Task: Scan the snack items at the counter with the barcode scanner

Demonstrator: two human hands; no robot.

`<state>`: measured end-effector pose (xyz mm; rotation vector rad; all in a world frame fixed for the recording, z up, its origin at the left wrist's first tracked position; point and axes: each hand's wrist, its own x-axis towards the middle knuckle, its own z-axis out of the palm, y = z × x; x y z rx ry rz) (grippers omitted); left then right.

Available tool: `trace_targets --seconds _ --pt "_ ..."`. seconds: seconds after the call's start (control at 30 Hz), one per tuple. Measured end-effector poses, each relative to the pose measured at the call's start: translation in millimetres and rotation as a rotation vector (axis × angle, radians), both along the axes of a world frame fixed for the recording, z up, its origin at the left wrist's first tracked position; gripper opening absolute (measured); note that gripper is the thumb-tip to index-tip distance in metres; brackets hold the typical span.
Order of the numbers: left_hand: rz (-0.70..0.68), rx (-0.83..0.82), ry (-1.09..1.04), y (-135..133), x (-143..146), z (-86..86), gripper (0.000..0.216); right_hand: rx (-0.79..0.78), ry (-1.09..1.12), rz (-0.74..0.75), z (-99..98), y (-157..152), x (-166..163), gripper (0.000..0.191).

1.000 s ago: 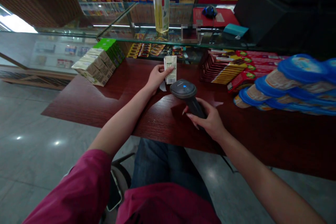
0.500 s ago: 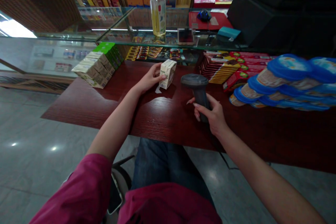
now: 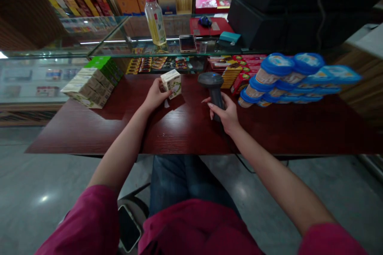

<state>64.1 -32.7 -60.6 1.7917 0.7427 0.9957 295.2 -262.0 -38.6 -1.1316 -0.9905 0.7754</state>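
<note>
My left hand [image 3: 154, 95] is closed round a small cream drink carton [image 3: 171, 83], held just above the dark red wooden table [image 3: 179, 127] with its top tipped toward me. My right hand [image 3: 225, 110] grips the handle of a grey barcode scanner [image 3: 212, 86], which stands upright to the right of the carton, its head level. A cable runs from the scanner down over the table's front edge.
A stack of cream and green cartons [image 3: 89, 83] lies at the table's left. Blue-lidded tubs [image 3: 293, 77] pile up at the right, beside red and yellow flat boxes [image 3: 230, 72]. Behind stands a glass counter with a bottle [image 3: 154, 16] and a black register [image 3: 287, 12].
The carton has been lowered and turned from facing the scanner to lying tilted near the table. The scanner has swung up from pointing at the carton to standing upright, farther right.
</note>
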Motion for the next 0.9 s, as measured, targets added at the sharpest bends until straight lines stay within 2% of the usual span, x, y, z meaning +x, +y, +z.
trace_targets --seconds 0.1,0.2,0.3,0.37,0.5,0.6,0.73,0.9 --pt "-0.099 -0.012 -0.036 -12 22 -5.2 0.050 0.039 -0.001 -0.060 -4.4 1 8 0.055" --pt "-0.183 0.035 0.001 -29 44 3.2 0.048 0.048 -0.013 -0.102 -6.6 -7 17 0.061" --pt "-0.202 0.078 0.083 -49 70 13.4 0.050 0.043 -0.015 -0.160 -5.5 -22 25 0.063" --pt "-0.162 0.057 0.099 -64 91 17.3 0.048 0.040 -0.018 -0.195 -3.8 -34 29 0.065" --pt "0.030 0.005 0.115 -93 133 19.7 0.036 0.042 -0.024 -0.225 -1.1 -53 33 0.062" --pt "0.080 0.042 0.120 -109 157 21.8 0.029 0.047 0.008 -0.218 -0.3 -60 33 0.060" --pt "0.148 0.124 0.198 -119 177 28.0 0.018 0.056 0.042 -0.158 0.1 -59 31 0.056" --pt "0.209 0.182 0.283 -125 189 32.8 0.015 0.063 0.055 -0.128 1.3 -59 31 0.055"
